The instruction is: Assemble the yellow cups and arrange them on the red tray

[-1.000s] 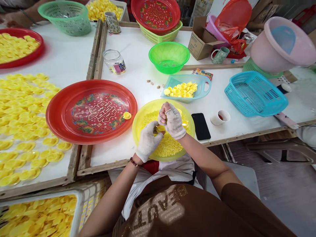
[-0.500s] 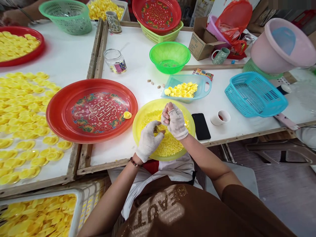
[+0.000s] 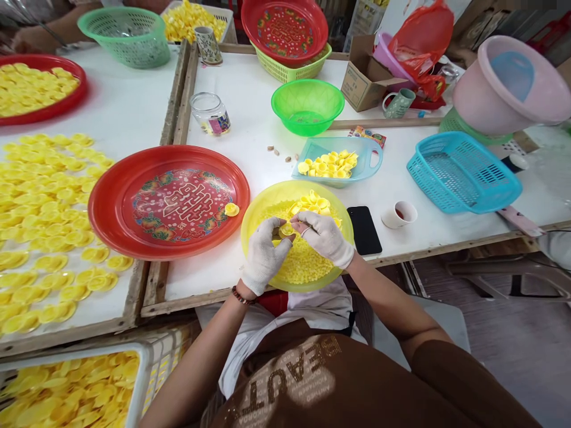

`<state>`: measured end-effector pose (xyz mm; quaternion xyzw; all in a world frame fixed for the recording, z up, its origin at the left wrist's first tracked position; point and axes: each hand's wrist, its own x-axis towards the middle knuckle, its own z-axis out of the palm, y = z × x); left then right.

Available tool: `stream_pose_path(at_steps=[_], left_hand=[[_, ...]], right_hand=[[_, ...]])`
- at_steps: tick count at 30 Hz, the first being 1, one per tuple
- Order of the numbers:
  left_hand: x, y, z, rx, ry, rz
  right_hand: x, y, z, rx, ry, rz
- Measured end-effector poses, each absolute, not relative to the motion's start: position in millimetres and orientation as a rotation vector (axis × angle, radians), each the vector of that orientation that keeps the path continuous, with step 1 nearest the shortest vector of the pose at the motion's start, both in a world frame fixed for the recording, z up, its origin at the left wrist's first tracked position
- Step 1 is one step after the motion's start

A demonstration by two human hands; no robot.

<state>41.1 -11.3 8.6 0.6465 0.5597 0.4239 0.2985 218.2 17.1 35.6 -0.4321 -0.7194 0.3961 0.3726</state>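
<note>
In its bent fingertips my left hand (image 3: 266,252), in a white glove with bare fingertips, pinches a round yellow plastic piece (image 3: 286,230). My right hand (image 3: 329,239), gloved alike, has its fingers closed right beside that piece; anything small between them is hidden. Both hands are above a yellow bowl (image 3: 250,217) containing many tiny yellow beads (image 3: 307,268). Small yellow cup-shaped pieces (image 3: 312,201) are heaped at the bowl's far side. To the left is a large red patterned tray (image 3: 104,199), with one yellow assembled piece (image 3: 232,209) near its right side.
Behind the bowl, a blue scoop-like tray (image 3: 372,160) holds more yellow cups. A phone (image 3: 364,229) and paper cup (image 3: 399,214) are to the right, beyond them a blue basket (image 3: 464,202). Yellow discs (image 3: 53,208) cover the left table. A glass jar (image 3: 209,113) stands behind the red tray.
My right hand has come down from its raised, curled position to meet the piece in my left hand. The heap of cups behind it is now uncovered. My left hand stays nearly in place.
</note>
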Motion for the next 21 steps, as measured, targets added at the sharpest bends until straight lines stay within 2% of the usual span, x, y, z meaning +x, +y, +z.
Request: stream_pose_path(at_steps=[5,7,10,13,16,19,21], left_hand=[[-20.1,-1.5,26.0,1.839,1.879,1.237],[-54.5,9.5,26.3,1.827,2.118,1.134],[-93.5,29.8,14.4,1.751,2.32,0.796],[-107.5,47.5,-4.1,1.736,2.283,0.496],[-104.3,56.0,-13.7,1.772,2.168,0.371],[-92.5,55.5,-5.4,1.851,2.136,0.412],[-76.6,53.3,7.4,1.959,2.123,0.608]], right_hand=[[225.5,19.6,30.9,-1.137,-2.002,0.904],[226.5,19.6,26.1,-1.112,-2.222,0.841],[221.1,18.3,19.3,-1.133,-2.499,0.636],[210.3,14.4,16.5,-1.205,-2.653,0.492],[200.9,8.3,15.7,-1.212,-2.75,0.426],[196.7,3.5,13.3,-1.198,-2.79,0.461],[196.8,2.8,11.9,-1.183,-2.741,0.587]])
